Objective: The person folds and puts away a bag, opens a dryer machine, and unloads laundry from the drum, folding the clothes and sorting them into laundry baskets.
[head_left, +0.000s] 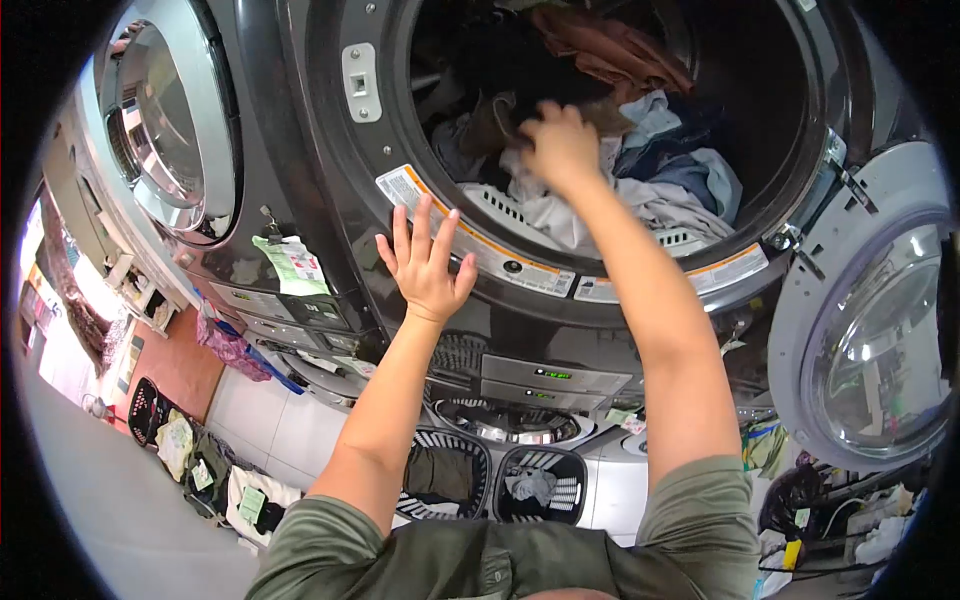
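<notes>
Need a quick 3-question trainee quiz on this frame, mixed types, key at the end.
1. Which hand reaches into the open drum among the clothes?

2. True or false: the glass door beside the drum opening stands open.

3. Where is the left hand?
A) Inside a laundry basket
B) Spread open over the label strip at the drum opening's rim
C) Around a green tag

Key:
1. The right hand
2. True
3. B
</notes>
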`<state>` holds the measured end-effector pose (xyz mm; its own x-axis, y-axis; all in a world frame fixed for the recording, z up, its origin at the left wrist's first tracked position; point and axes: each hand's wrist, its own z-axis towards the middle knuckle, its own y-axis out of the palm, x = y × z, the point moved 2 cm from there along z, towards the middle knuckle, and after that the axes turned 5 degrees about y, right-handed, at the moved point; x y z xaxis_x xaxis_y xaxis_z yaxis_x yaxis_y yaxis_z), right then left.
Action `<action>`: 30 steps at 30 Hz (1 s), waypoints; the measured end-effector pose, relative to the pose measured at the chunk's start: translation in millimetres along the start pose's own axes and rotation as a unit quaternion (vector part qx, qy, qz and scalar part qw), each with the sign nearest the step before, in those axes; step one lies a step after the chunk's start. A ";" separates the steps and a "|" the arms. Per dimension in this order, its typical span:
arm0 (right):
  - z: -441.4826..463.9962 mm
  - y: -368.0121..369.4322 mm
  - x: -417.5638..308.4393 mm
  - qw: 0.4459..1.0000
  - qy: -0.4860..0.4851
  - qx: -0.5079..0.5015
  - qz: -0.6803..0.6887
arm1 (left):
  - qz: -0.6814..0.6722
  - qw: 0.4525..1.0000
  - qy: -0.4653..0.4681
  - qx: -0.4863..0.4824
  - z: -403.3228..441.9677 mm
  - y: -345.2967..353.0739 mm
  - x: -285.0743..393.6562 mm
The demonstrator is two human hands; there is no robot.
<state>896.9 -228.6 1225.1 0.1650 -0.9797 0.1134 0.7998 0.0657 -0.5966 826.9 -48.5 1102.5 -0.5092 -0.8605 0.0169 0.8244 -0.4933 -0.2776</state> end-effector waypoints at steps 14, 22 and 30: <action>-49.9 -243.6 78.9 0.754 0.266 0.162 0.579 | -0.269 0.955 -0.121 0.036 31.6 -20.9 90.6; -231.8 -233.9 63.4 0.657 0.457 0.011 0.600 | -0.823 0.467 -0.100 -0.308 -67.0 -63.5 183.9; -320.8 -157.4 33.7 0.283 0.580 -0.157 0.747 | -0.732 0.165 -0.605 -0.266 -219.8 -93.1 88.7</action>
<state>591.5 -332.6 1068.0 -0.2632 0.6833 -0.6811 0.2163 0.7298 0.6486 650.6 -50.9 918.7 0.6216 0.5766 0.5302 -0.2651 -0.4821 0.8350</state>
